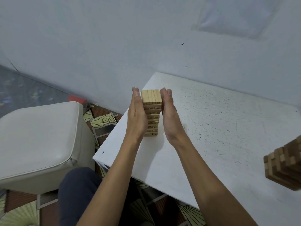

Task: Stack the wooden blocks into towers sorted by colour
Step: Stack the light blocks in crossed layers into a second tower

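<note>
Head view: looking down over both forearms at a white speckled table (219, 128)
Pale tower: a tower of light wooden blocks (151, 111) stands upright near the table's far left corner; its top layer is three blocks laid side by side, and small printed numbers show on the near faces of the layers below
Left hand (136, 116): flat, fingers straight and together, palm laid against the left side of the pale tower, fingertips reaching just past the top layer
Right hand (169, 118): flat in the same way, fingers straight, pressed against the right side of the tower; neither hand curls round a block
Dark tower: a second stack of darker brown blocks (285, 165) stands at the right edge of the view, well apart from the pale one, partly cut off by the frame, its layers visibly uneven
Wall (114, 38): pale grey, right behind the table
Seat: a cream cushioned stool (37, 141) to the left of the table
Floor (104, 121): patterned with fan shapes, seen between stool and table
Leg: a knee in dark trousers (76, 193) below the table's near corner
</note>
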The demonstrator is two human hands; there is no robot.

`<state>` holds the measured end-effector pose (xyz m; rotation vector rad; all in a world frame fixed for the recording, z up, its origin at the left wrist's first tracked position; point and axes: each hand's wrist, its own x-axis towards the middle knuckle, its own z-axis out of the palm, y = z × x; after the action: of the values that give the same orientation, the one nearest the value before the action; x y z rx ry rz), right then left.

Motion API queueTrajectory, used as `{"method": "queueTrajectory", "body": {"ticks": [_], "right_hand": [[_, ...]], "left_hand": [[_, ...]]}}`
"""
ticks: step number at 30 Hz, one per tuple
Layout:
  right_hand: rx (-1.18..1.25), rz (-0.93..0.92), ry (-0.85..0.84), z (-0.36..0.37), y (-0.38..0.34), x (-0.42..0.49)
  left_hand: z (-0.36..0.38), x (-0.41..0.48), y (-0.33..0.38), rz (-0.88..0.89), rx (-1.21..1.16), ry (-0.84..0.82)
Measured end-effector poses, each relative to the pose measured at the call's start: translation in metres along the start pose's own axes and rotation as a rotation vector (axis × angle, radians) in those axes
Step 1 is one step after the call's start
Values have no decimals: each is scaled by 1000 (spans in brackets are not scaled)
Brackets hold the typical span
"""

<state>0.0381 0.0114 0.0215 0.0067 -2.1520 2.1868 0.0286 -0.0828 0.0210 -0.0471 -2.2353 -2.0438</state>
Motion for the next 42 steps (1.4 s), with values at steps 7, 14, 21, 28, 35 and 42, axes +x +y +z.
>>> {"method": "queueTrajectory", "body": {"ticks": [7, 14, 21, 28, 35, 42], "right_hand": [[22, 36, -53, 1, 11, -7], [79, 21, -63, 6, 20, -3], [124, 23, -51, 9, 21, -4], [123, 43, -36, 9, 26, -3], [159, 75, -43, 9, 38, -11], [179, 95, -25, 14, 36, -14]], "left_hand": [[0, -5, -16, -32, -47, -16], [4, -1, -31, -8, -64, -26], [4, 1, -37, -11, -60, -25], [2, 1, -41, 0, -68, -17], [3, -7, -49, -35, -88, -36], [4, -11, -48, -82, -64, -33]]}}
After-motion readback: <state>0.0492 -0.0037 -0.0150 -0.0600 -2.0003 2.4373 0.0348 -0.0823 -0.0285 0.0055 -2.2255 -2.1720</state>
